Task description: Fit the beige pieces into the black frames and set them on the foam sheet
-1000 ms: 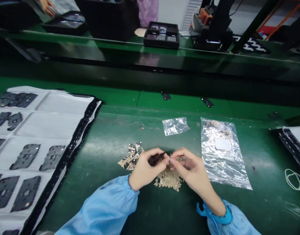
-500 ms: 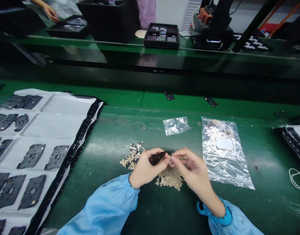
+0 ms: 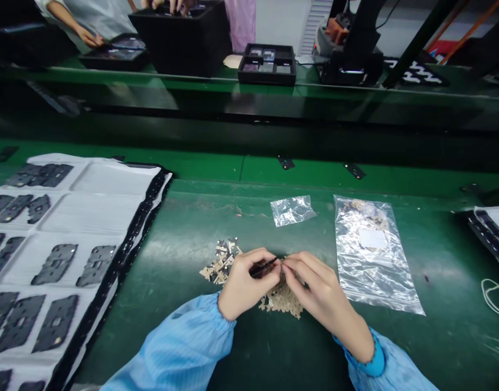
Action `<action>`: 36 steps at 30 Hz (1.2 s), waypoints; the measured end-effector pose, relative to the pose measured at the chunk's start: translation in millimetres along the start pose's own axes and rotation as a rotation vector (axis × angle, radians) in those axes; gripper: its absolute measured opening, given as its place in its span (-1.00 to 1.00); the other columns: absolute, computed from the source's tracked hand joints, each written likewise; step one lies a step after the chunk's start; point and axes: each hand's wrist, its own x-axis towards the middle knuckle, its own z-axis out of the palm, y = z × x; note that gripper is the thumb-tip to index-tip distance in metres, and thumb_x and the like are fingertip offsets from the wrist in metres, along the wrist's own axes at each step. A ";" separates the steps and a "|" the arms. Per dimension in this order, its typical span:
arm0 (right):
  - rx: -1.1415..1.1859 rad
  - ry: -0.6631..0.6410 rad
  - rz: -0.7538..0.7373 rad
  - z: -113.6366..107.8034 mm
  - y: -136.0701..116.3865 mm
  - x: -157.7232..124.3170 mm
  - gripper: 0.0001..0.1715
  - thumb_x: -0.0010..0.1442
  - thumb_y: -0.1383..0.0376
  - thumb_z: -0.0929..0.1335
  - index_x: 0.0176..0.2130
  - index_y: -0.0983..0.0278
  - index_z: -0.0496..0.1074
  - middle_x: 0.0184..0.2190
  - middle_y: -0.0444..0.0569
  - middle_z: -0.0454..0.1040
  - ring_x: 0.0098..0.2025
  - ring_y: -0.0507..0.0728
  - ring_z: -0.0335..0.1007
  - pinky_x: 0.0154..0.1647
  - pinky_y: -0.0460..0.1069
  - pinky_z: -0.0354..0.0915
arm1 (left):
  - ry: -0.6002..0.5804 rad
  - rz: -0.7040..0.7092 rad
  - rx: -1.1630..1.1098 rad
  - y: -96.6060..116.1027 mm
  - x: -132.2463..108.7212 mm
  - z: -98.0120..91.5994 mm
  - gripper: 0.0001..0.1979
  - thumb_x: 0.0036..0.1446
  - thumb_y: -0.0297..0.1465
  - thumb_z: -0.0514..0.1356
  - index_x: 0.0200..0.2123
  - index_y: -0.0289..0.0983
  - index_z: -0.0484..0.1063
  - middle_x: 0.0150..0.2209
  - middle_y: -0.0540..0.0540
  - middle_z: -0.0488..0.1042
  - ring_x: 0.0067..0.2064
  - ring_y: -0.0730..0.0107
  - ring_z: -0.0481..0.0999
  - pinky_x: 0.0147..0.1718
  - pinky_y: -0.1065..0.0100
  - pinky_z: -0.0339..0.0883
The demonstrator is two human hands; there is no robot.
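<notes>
My left hand [image 3: 249, 279] is closed around a small, thin dark piece [image 3: 264, 267]; the fingers cover much of it, and I cannot make out its kind. My right hand [image 3: 318, 285] has thumb and fingertips pinched together against the left fingertips, and anything between them is too small to name. Below both hands lies a heap of small tan pieces [image 3: 282, 304]. Just left of my left hand is a looser pile of tan, black and white strips [image 3: 220, 263].
A white tray [image 3: 98, 214] with several black plates [image 3: 56, 263] stands at left. A small clear bag [image 3: 293, 210] and a larger bag [image 3: 377, 271] lie beyond and right. Black boxes [image 3: 267, 76] sit on the raised shelf, where another person's hand [image 3: 88, 38] shows.
My right fingers have closed in further over the left fingertips, and the dark piece has tilted slightly. At the back, another hand has come into view over the tall black box.
</notes>
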 end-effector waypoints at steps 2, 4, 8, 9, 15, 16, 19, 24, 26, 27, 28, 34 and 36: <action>0.007 -0.023 -0.003 0.0 -0.3 0.0 -0.82 0.26 0.48 0.21 -0.20 0.32 0.36 -0.31 0.04 0.39 -0.26 0.14 0.32 -0.24 0.06 0.27 | -0.005 -0.018 0.001 -0.3 -0.8 -0.1 -0.94 -0.01 -0.49 0.16 -0.50 -0.30 0.39 -0.54 0.03 0.37 -0.49 0.50 0.37 -0.49 0.51 0.27; 0.030 -0.025 0.014 0.1 -0.5 0.5 -0.83 0.26 0.47 0.21 -0.23 0.32 0.36 -0.33 0.02 0.38 -0.27 0.13 0.31 -0.25 0.05 0.26 | -0.018 -0.050 -0.016 0.5 -0.8 -0.4 -0.95 -0.03 -0.50 0.15 -0.50 -0.30 0.39 -0.55 0.03 0.38 -0.49 0.50 0.38 -0.49 0.51 0.27; 0.145 -0.008 0.086 0.0 0.0 1.8 -0.83 0.26 0.44 0.22 -0.25 0.29 0.37 -0.34 -0.01 0.38 -0.31 0.10 0.33 -0.30 0.01 0.26 | -0.033 -0.097 -0.036 4.0 0.7 -1.3 -0.96 -0.04 -0.49 0.15 -0.49 -0.31 0.40 -0.55 0.03 0.40 -0.48 0.48 0.39 -0.49 0.50 0.27; 0.175 -0.004 0.103 0.0 0.1 2.0 -0.83 0.26 0.44 0.22 -0.26 0.28 0.38 -0.35 -0.02 0.38 -0.32 0.09 0.33 -0.31 0.00 0.26 | -0.037 -0.099 -0.035 4.8 1.0 -1.5 -0.96 -0.04 -0.48 0.15 -0.49 -0.31 0.40 -0.55 0.03 0.40 -0.48 0.48 0.39 -0.49 0.50 0.27; 0.203 0.085 0.225 -0.8 0.9 3.7 -0.83 0.19 0.44 0.25 -0.39 0.25 0.36 -0.45 -0.09 0.36 -0.43 0.05 0.31 -0.41 -0.04 0.26 | -0.088 -0.074 -0.004 7.5 1.4 -3.0 -0.94 -0.01 -0.50 0.12 -0.49 -0.29 0.36 -0.56 0.06 0.32 -0.49 0.51 0.31 -0.50 0.50 0.20; 0.187 0.121 0.246 -1.7 1.3 4.1 -0.83 0.18 0.44 0.25 -0.41 0.25 0.36 -0.45 -0.09 0.36 -0.44 0.05 0.31 -0.41 -0.04 0.26 | -0.084 -0.081 -0.011 7.9 1.8 -3.6 -0.95 0.01 -0.49 0.12 -0.48 -0.29 0.35 -0.55 0.06 0.31 -0.49 0.51 0.31 -0.49 0.49 0.20; 0.182 0.151 0.277 -5.9 1.4 5.2 -0.83 0.17 0.43 0.26 -0.42 0.24 0.36 -0.47 -0.09 0.36 -0.45 0.05 0.32 -0.41 -0.04 0.28 | -0.048 -0.098 -0.036 9.6 4.1 -6.0 -0.95 0.03 -0.48 0.12 -0.47 -0.28 0.33 -0.53 0.06 0.30 -0.47 0.51 0.30 -0.47 0.49 0.19; 0.257 0.073 0.224 -6.1 -1.8 4.7 -0.87 0.20 0.40 0.28 -0.29 0.24 0.42 -0.38 -0.05 0.41 -0.37 0.08 0.36 -0.36 -0.03 0.30 | -0.042 -0.051 -0.007 10.4 4.9 -6.0 -0.93 0.04 -0.48 0.12 -0.48 -0.30 0.36 -0.49 0.03 0.32 -0.44 0.49 0.32 -0.44 0.47 0.20; 0.245 0.061 0.213 -2.7 -2.1 3.7 -0.86 0.22 0.40 0.27 -0.27 0.24 0.42 -0.36 -0.05 0.41 -0.37 0.08 0.36 -0.36 -0.03 0.29 | -0.059 -0.027 0.008 9.2 3.5 -4.6 -0.94 0.04 -0.49 0.12 -0.46 -0.30 0.37 -0.48 0.03 0.33 -0.44 0.49 0.33 -0.44 0.47 0.20; 0.239 0.058 0.212 -0.8 -1.9 3.3 -0.85 0.22 0.40 0.26 -0.27 0.23 0.42 -0.37 -0.05 0.41 -0.38 0.07 0.36 -0.37 -0.03 0.28 | -0.068 -0.017 0.015 8.5 2.9 -4.0 -0.94 0.04 -0.49 0.12 -0.46 -0.30 0.37 -0.48 0.03 0.33 -0.44 0.49 0.32 -0.44 0.47 0.19; 0.241 0.057 0.214 0.9 -1.5 3.0 -0.84 0.22 0.41 0.26 -0.29 0.23 0.42 -0.38 -0.06 0.41 -0.39 0.07 0.35 -0.38 -0.03 0.28 | -0.076 -0.010 0.020 8.0 2.4 -3.4 -0.93 0.04 -0.49 0.12 -0.46 -0.30 0.37 -0.49 0.03 0.32 -0.44 0.49 0.32 -0.45 0.47 0.18; 0.243 0.148 0.289 -0.2 2.2 4.1 -0.85 0.16 0.44 0.27 -0.39 0.25 0.39 -0.44 -0.09 0.37 -0.44 0.04 0.35 -0.42 -0.06 0.33 | -0.061 -0.058 -0.031 8.8 4.0 -3.6 -0.93 0.03 -0.50 0.12 -0.48 -0.29 0.33 -0.51 0.06 0.29 -0.47 0.52 0.30 -0.48 0.48 0.18; 0.226 0.121 0.295 -5.8 4.9 4.3 -0.83 0.16 0.45 0.26 -0.35 0.25 0.40 -0.40 -0.06 0.40 -0.42 0.06 0.37 -0.40 -0.04 0.35 | -0.015 -0.126 -0.089 9.9 5.5 -4.8 -0.93 0.04 -0.47 0.12 -0.48 -0.28 0.31 -0.54 0.07 0.31 -0.51 0.54 0.29 -0.50 0.49 0.19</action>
